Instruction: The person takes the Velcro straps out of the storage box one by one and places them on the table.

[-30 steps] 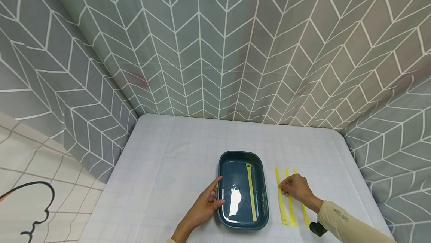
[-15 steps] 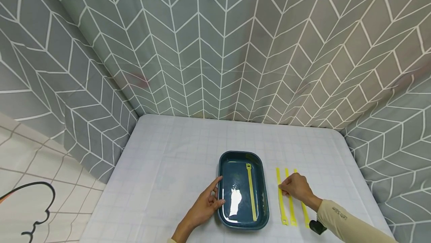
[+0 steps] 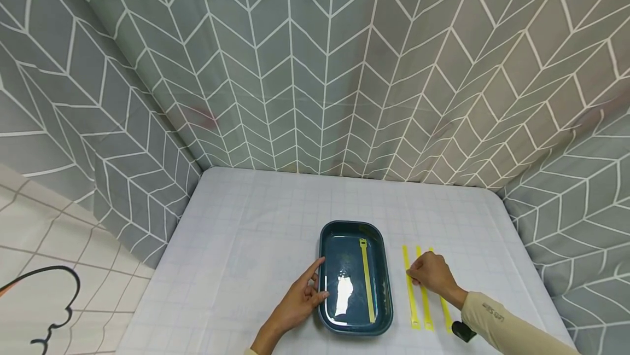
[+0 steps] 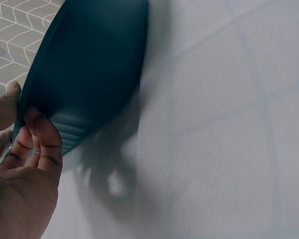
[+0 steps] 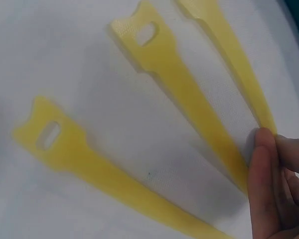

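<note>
My left hand [image 3: 300, 301] grips the left side of a dark teal tray [image 3: 339, 245], with the rim between thumb and fingers in the left wrist view. Lengthwise along the tray's right side lies a yellow hook-and-loop cable tie [image 3: 367, 281], its slotted head at the far end. To the right of the tray, three more such ties lie side by side on the cloth, slotted heads toward me. My right hand [image 3: 433, 274] pinches the leftmost tie [image 3: 412, 300] near its middle. Beneath that hand pass the middle tie [image 5: 189, 97] and the rightmost tie [image 5: 114, 174], each partly hidden.
White cloth with a faint grid covers the table [image 3: 261, 218]. Grey chevron-patterned curtains [image 3: 315, 70] stand behind it and at both sides. A small black object [image 3: 464, 332] sits at the right wrist, beside the beige sleeve [image 3: 507, 322].
</note>
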A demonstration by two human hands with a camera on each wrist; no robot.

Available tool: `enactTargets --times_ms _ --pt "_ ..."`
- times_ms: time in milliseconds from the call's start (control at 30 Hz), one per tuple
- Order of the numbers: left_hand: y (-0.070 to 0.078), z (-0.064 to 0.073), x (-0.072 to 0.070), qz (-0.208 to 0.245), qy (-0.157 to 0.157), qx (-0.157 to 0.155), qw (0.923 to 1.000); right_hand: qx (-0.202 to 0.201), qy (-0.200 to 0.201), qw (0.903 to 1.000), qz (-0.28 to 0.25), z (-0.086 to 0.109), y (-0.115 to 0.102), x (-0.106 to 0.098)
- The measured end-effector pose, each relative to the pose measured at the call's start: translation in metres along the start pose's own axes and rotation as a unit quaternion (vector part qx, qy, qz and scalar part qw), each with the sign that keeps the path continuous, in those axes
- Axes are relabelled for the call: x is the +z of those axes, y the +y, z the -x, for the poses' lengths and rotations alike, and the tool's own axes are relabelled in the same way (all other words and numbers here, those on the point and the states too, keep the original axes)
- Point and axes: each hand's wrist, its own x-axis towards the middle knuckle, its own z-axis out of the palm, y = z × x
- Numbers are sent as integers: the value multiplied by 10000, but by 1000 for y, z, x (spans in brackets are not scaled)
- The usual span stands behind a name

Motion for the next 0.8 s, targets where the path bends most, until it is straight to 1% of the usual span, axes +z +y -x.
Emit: enactTargets --times_ms 200,467,600,800 --pt "0 1 1 -7 -7 9 10000 -94 60 9999 -39 2 -3 -1" --pt "3 1 0 -137 -37 -6 9999 -214 104 9997 65 4 -4 -5" --pt "3 2 0 -130 -39 36 9999 -310 176 9993 59 3 -4 -5" --pt "2 2 0 -117 -11 46 9999 -700 423 9964 224 1 -7 -7"
